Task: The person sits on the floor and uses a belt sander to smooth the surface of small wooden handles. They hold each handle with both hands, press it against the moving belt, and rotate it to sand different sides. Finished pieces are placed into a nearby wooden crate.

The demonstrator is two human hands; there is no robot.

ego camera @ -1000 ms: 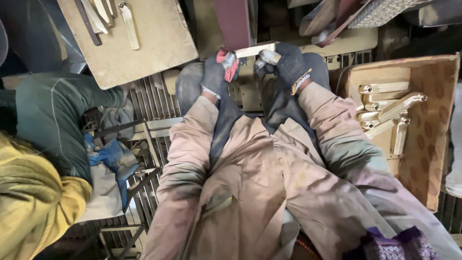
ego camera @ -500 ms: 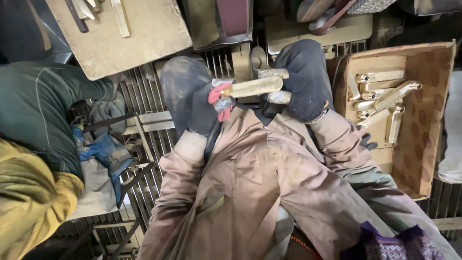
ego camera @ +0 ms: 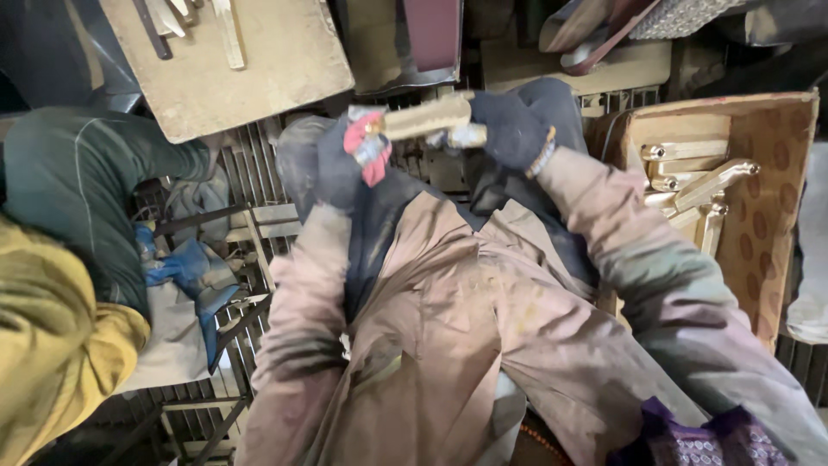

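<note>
Across the lower half of the view, a dusty pink-brown work jacket (ego camera: 448, 345) is filling the frame, its two sleeves reaching forward. Left of it, a neighbouring person in a dark green sleeve (ego camera: 78, 190) and yellow garment (ego camera: 52, 354) is sitting close, a blue cloth (ego camera: 194, 276) lying beside them. At upper left a flat tan board (ego camera: 250, 60) is carrying a few metal pieces; at right an open brown cardboard box (ego camera: 776, 173) is holding several pale brass handle castings (ego camera: 699, 185). Underfoot, a grey slatted metal grating (ego camera: 250, 198) is serving as floor in a cramped, dim workshop. At top centre the left hand (ego camera: 345, 160), in a dark glove with red patches, and the right hand (ego camera: 509, 129), in a dark glove, are both wrapped tight around a long pale brass handle piece (ego camera: 427, 116), held level between them just below a dark red sanding belt (ego camera: 431, 34). By appearance the piece is being presented for grinding; steady two-handed pressure seems called for.
</note>
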